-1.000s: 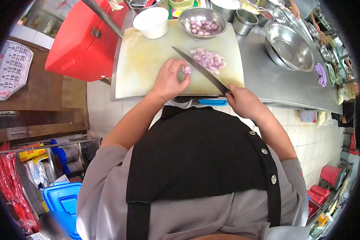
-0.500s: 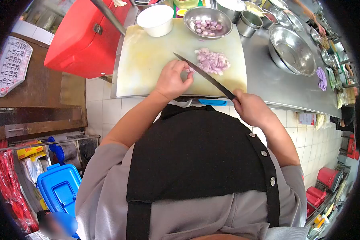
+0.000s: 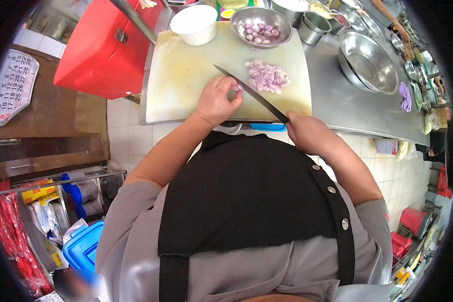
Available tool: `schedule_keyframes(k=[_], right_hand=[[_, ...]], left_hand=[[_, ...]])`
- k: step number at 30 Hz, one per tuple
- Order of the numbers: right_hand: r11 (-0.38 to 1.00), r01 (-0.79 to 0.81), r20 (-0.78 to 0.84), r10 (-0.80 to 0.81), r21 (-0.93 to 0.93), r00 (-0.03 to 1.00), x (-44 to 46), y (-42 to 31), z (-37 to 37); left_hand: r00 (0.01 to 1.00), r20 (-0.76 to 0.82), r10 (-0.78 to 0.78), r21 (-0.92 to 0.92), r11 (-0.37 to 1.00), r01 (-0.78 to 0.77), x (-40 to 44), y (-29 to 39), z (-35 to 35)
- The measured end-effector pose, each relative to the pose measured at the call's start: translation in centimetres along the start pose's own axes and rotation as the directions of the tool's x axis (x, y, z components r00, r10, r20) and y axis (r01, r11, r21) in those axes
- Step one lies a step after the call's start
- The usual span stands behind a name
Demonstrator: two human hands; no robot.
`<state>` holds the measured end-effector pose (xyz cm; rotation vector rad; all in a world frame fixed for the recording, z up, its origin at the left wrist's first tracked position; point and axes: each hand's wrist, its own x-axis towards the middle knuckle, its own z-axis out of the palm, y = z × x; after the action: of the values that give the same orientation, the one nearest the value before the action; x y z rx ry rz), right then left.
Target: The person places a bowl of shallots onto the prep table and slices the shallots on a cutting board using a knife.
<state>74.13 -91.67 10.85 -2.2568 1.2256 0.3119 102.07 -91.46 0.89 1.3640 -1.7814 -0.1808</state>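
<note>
My right hand (image 3: 309,132) is wrapped round the handle of a long dark knife (image 3: 259,98), whose blade slants up and left across the cutting board (image 3: 181,75). With fingers curled, my left hand (image 3: 219,99) pinches a small purple shallot (image 3: 238,92) on the board, right against the blade. Just beyond the knife lies a pile of sliced shallots (image 3: 268,77). Whole peeled shallots (image 3: 260,33) sit in a steel bowl (image 3: 236,19) at the board's far edge. To that bowl's left stands a white tub (image 3: 194,30).
A large steel bowl (image 3: 370,63) rests on the metal counter (image 3: 332,100) to the right, near a purple cloth (image 3: 405,96). Steel pots (image 3: 314,27) line the back. Left of the board is a red cooler box (image 3: 95,55). Another person's arm (image 3: 390,19) reaches in at upper right.
My right hand has drawn the knife slightly left and back toward me. My left hand stays almost in place, still pinching the shallot.
</note>
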Motion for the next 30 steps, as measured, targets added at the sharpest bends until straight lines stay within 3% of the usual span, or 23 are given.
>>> schedule_keyframes(k=[6,9,11,21,27,30], right_hand=[[0.999,0.048,-0.027,-0.048,0.012,0.998,3.4,0.2,2.1],[0.985,0.089,-0.033,-0.085,0.148,0.996,3.0,1.3,1.7],[0.991,0.046,-0.063,-0.038,0.129,0.997,2.7,2.1,1.6],[0.998,-0.001,-0.110,-0.006,-0.061,0.994,-0.2,1.4,1.1],[0.998,-0.010,-0.045,0.007,-0.070,0.999,1.2,0.6,0.9],[0.994,0.078,-0.156,-0.088,-0.073,0.984,-0.6,1.4,1.0]], left_hand=[[1.000,0.014,0.024,0.014,1.000,-0.024,0.0,-0.1,0.2],[0.998,0.020,0.060,0.034,0.998,-0.061,0.5,0.1,0.3],[0.992,0.024,0.125,0.055,0.990,-0.126,1.0,0.1,0.5],[0.996,0.028,0.084,0.092,0.992,-0.086,0.7,-0.2,0.7],[0.997,0.042,0.063,0.082,0.994,-0.066,0.7,-0.4,0.7],[0.997,0.035,0.070,0.079,0.994,-0.073,0.8,-0.4,0.6]])
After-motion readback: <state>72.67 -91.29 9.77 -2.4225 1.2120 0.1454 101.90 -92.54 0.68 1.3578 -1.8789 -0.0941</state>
